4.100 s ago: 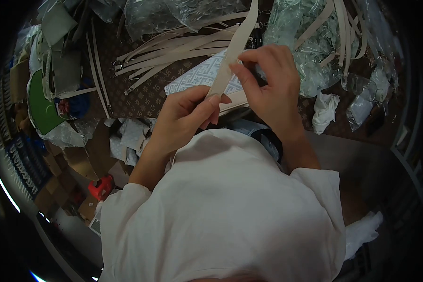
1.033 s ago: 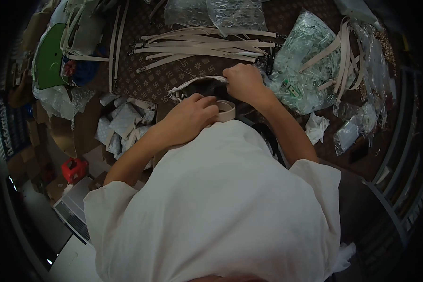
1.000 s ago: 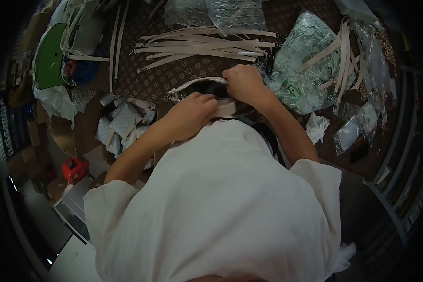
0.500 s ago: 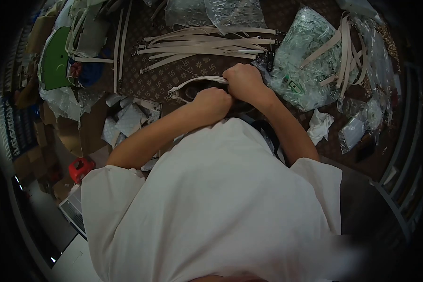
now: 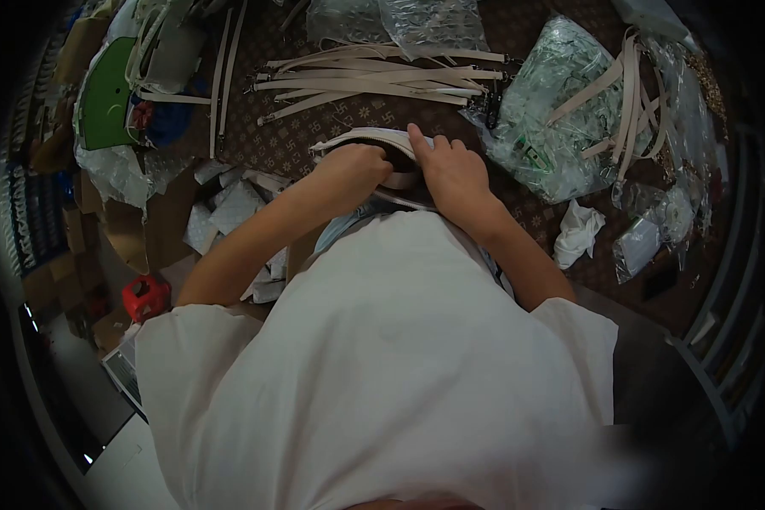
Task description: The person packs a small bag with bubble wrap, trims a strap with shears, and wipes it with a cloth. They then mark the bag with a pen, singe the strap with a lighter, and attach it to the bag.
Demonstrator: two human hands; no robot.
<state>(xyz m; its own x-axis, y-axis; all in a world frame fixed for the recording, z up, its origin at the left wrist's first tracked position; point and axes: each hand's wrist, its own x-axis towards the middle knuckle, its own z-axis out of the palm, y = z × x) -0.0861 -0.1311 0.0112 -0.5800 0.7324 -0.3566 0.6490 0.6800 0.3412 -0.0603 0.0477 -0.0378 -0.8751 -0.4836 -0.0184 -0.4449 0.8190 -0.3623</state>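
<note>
A cream handbag (image 5: 382, 134) lies against my front at the table's near edge, its zipped mouth gaping and its inside dark. My left hand (image 5: 354, 177) is closed at the left of the mouth, its fingertips bent down into the bag; what they grip is hidden. On the right, my right hand (image 5: 455, 177) grips the bag's rim, index finger stretched out along it and the other fingers bent over the edge. A light band shows inside the mouth between the two hands.
Beyond the bag lies a pile of cream straps (image 5: 374, 81) with metal clips. To the right are a clear plastic bag (image 5: 557, 119), more straps (image 5: 629, 102) and a crumpled white tissue (image 5: 578, 234). Wrapped packets (image 5: 229, 217) and a green panel (image 5: 106, 102) are at left.
My hands have moved apart, the left one shifting left. My right index finger has straightened from a closed fist. The bag's mouth shows wider between them.
</note>
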